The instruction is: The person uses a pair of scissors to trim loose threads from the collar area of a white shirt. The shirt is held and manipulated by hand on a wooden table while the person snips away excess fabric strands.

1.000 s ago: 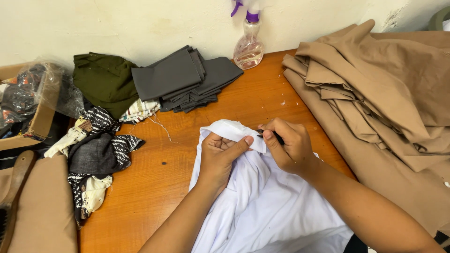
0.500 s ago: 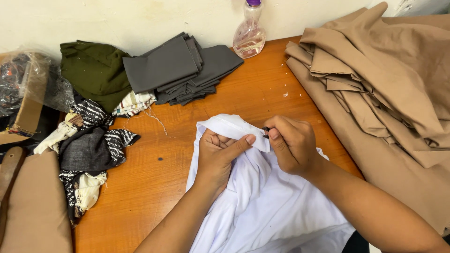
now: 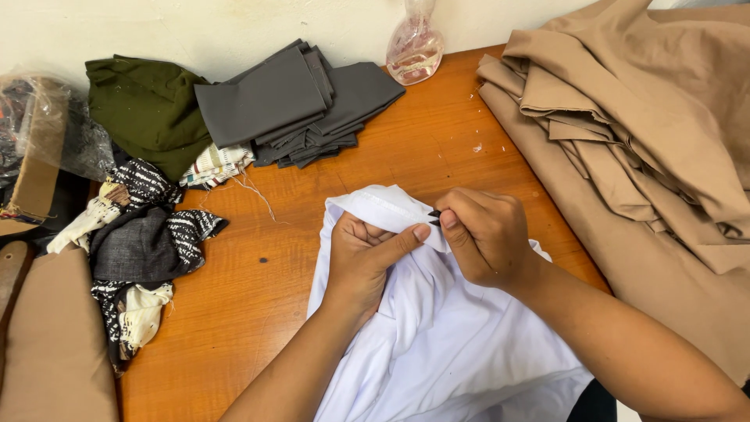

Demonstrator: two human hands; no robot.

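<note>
Pinching white garment (image 3: 437, 344) edge between both hands, table (image 3: 258, 289) open leftward

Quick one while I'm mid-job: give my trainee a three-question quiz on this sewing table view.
1. True or false: the left hand grips the white garment.
2. What does the right hand pinch at the garment's edge?
A. a small dark pointed tool
B. a pencil
C. a button
3. Which folded stack lies nearest the spray bottle: grey fabric or olive fabric?

Key: 1 true; 2 A; 3 grey fabric.
</note>
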